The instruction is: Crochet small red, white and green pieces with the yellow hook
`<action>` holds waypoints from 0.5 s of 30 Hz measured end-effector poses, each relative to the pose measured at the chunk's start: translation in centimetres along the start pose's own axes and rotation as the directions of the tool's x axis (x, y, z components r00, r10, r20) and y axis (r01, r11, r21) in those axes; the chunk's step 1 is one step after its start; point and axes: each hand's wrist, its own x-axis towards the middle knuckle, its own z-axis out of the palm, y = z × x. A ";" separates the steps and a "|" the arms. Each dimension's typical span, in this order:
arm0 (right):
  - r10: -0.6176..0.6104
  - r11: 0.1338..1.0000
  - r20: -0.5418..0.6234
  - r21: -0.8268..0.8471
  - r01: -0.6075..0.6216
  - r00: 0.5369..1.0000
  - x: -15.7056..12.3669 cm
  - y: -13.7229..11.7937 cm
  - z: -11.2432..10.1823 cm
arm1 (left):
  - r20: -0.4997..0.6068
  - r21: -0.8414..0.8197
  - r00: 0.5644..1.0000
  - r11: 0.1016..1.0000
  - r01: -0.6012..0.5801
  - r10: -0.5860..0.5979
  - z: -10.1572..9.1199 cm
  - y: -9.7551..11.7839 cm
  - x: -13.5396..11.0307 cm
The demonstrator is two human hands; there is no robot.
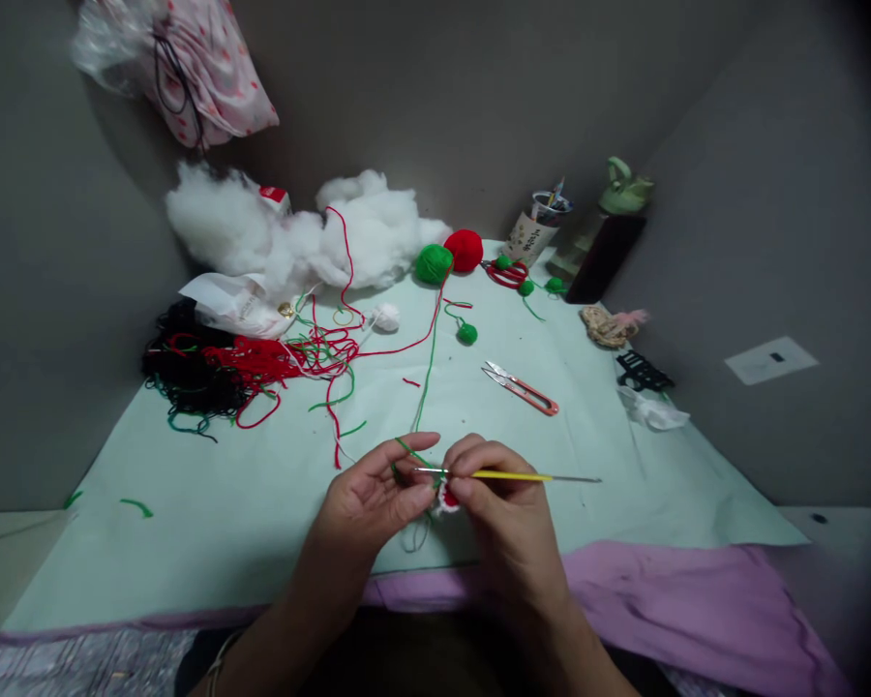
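Observation:
Close to the table's front edge, my left hand (370, 494) has green yarn (426, 387) running over its raised index finger. Its thumb presses at the edge of a small red and white crocheted piece (448, 499), partly hidden between both hands. My right hand (504, 494) pinches a crochet hook (515, 475) with a yellow grip, its metal tip pointing left across the top of the piece. The green strand leads back to a green yarn ball (434, 263) beside a red yarn ball (465, 251). A loose thread loop (416, 534) hangs below my hands.
Orange-handled thread snips (521, 389) lie beyond my right hand; red-handled scissors (506, 275) rest farther back. Tangled red yarn (261, 358), black yarn (189, 363) and white stuffing (370, 232) fill the back left. A pen cup (531, 235) and green-topped bottle (602, 242) stand back right.

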 end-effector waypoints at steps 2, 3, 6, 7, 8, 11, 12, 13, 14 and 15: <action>0.035 0.998 -0.040 0.062 -0.032 0.999 0.1 0.2 0.0 | -0.020 0.016 1.000 1.000 0.009 -0.009 0.2 0.1 -0.2; 0.050 0.995 -0.059 0.085 -0.045 0.997 0.1 0.3 0.1 | -0.033 0.027 0.999 1.000 0.016 -0.015 0.4 0.1 -0.3; 0.094 0.986 -0.088 0.148 -0.081 0.992 0.1 0.5 0.2 | -0.005 0.040 1.000 0.999 0.024 -0.024 0.6 0.0 -0.5; 0.099 0.984 -0.088 0.159 -0.084 0.991 0.0 0.6 0.2 | 0.023 0.033 1.000 0.999 0.014 -0.015 0.6 -0.1 -0.4; 0.099 0.983 -0.086 0.161 -0.084 0.991 0.0 0.6 0.3 | 0.046 0.021 0.999 1.000 -0.003 0.002 0.5 -0.3 -0.4; 0.066 0.991 -0.095 0.120 -0.054 0.993 -0.1 0.8 0.4 | 0.028 -0.011 0.998 0.998 -0.055 0.056 0.4 -0.8 0.0; 0.055 0.994 -0.100 0.101 -0.045 0.993 -0.1 0.9 0.4 | 0.004 -0.018 0.998 0.997 -0.069 0.069 0.4 -1.0 0.1; 0.047 0.996 -0.106 0.086 -0.038 0.993 -0.2 1.0 0.4 | -0.014 -0.021 0.997 0.997 -0.078 0.078 0.4 -1.1 0.1; 0.040 0.997 -0.112 0.074 -0.032 0.993 -0.2 1.1 0.5 | -0.024 -0.019 0.996 0.996 -0.085 0.085 0.5 -1.1 0.1; 0.030 0.998 -0.121 0.060 -0.023 0.992 -0.2 1.2 0.5 | -0.029 -0.011 0.996 0.996 -0.088 0.088 0.6 -1.1 0.0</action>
